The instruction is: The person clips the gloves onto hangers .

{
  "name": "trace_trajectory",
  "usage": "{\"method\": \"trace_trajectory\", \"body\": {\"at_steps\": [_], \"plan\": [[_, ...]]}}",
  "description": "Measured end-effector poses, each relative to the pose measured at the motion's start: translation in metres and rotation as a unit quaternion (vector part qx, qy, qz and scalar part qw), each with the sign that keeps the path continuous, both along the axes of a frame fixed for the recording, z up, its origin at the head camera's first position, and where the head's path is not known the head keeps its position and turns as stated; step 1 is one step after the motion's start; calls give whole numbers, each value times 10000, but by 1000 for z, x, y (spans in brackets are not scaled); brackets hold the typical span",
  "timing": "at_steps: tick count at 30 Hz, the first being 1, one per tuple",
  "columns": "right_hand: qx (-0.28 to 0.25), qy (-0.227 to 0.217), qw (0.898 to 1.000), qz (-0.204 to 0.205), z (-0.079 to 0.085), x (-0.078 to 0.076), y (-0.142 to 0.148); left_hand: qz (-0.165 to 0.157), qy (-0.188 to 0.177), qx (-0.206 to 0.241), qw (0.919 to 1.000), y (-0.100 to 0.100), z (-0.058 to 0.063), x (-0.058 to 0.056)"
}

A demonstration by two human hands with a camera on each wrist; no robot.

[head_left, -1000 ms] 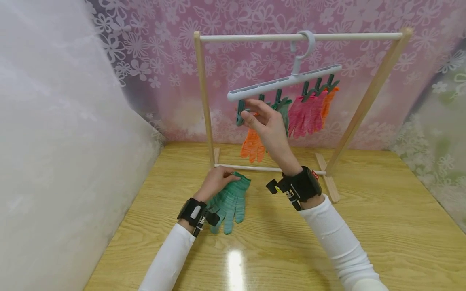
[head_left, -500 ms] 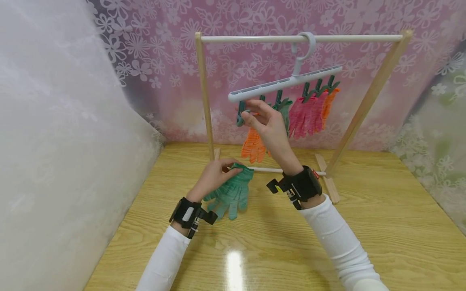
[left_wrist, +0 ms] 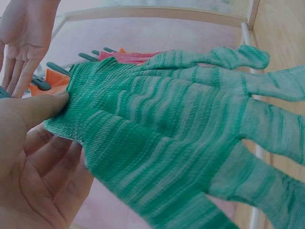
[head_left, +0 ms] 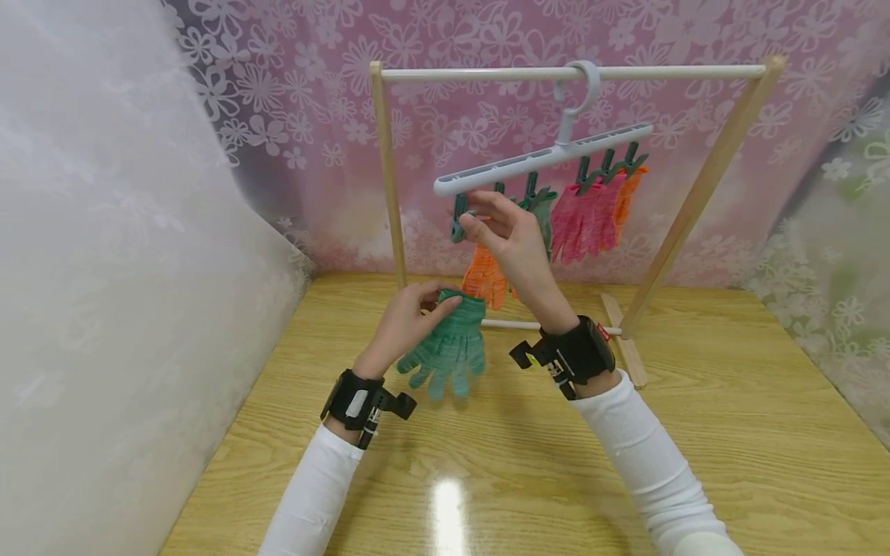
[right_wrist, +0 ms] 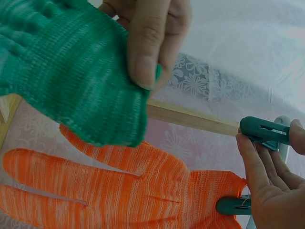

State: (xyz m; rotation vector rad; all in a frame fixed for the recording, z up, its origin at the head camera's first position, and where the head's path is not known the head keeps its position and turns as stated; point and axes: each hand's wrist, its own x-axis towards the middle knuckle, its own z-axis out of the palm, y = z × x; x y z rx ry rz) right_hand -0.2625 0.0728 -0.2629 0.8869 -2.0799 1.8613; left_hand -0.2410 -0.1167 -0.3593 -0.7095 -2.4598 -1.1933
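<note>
My left hand (head_left: 405,324) pinches the cuff of a green striped knit glove (head_left: 453,347) between thumb and fingers. The glove hangs above the table, its fingers pointing down. Higher up, my right hand (head_left: 516,251) holds a dark green clothespin (head_left: 459,220) at the left end of a pale grey clip hanger (head_left: 501,167). In the right wrist view, thumb and fingertips squeeze that clothespin (right_wrist: 262,131), with no glove in it. Just beside it, an orange glove (right_wrist: 162,195) hangs from another clothespin (right_wrist: 233,206). The green glove's cuff is below the held clothespin.
Farther along the hanger, a green glove (head_left: 545,220), pink gloves (head_left: 580,220) and another orange glove (head_left: 628,201) hang from clothespins. The hanger hooks over the white top rod (head_left: 480,74) of a wooden rack (head_left: 702,185) on the wood-grain table (head_left: 528,479).
My left hand has lifted the green glove off the table, up toward the hanger's left end. My right hand stays at the clothespin.
</note>
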Motion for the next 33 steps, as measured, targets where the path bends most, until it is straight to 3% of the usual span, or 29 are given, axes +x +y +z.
{"method": "trace_trajectory", "body": {"at_steps": [6,12,19,27,33], "plan": [[24,-120,9999,44,2,0,-1,59,356,349,9987,3,12,-2],[34,-120,9999,57,4,-2,-2,161,454,695,9964,5,23,-3],[-149,-132,9998,36,6,-4,-3,268,767,808,9934,4,29,-5],[-247,90,9996,-118,7,-6,-6,294,1334,1035,9852,4,38,-4],[-264,8,9994,-232,8,-8,-7,328,1703,1078,9789,6,44,-4]]}}
